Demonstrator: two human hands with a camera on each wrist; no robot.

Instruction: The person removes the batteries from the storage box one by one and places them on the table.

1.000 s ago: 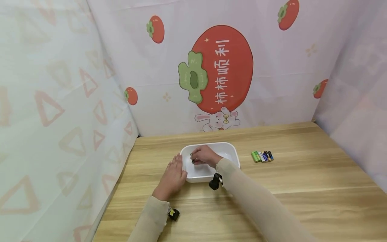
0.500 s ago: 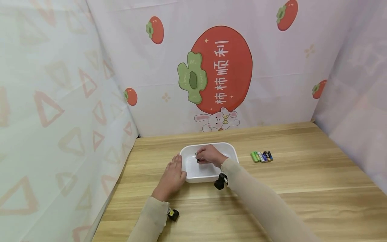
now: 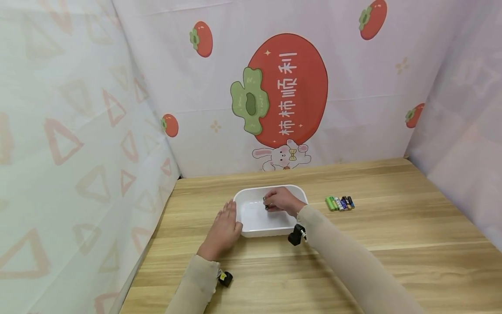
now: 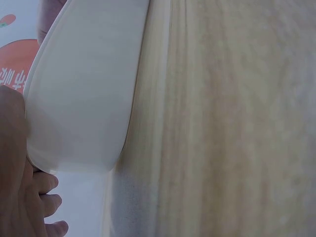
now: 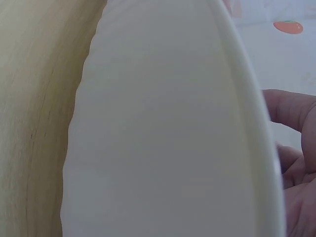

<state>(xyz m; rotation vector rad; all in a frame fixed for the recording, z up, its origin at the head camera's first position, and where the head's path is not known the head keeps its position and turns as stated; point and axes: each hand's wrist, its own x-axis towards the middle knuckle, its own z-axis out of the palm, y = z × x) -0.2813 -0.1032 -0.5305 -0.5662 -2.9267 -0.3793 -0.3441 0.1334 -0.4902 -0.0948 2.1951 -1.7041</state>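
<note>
A white rectangular tray point(image 3: 254, 216) sits on the wooden table. My left hand point(image 3: 221, 233) rests along its left end, fingers extended against the outside wall and thumb near the front corner. In the left wrist view, the fingers point(image 4: 44, 205) show beyond the tray's corner. My right hand point(image 3: 285, 201) reaches over the front rim into the tray and pinches a small dark battery point(image 3: 266, 204) between thumb and fingers, mostly covered by them. From the right wrist, the tray's front wall point(image 5: 163, 123) hides what the fingertips hold.
To the right of the tray, several batteries point(image 3: 339, 203) in green, white, blue and black lie side by side in a row. White printed cloth point(image 3: 219, 148) hangs behind the wooden table point(image 3: 384, 226) and at both sides.
My right hand has slid rightward inside the tray, carrying the dark battery from near the left end toward the middle. My left hand has stayed at the tray's left end.
</note>
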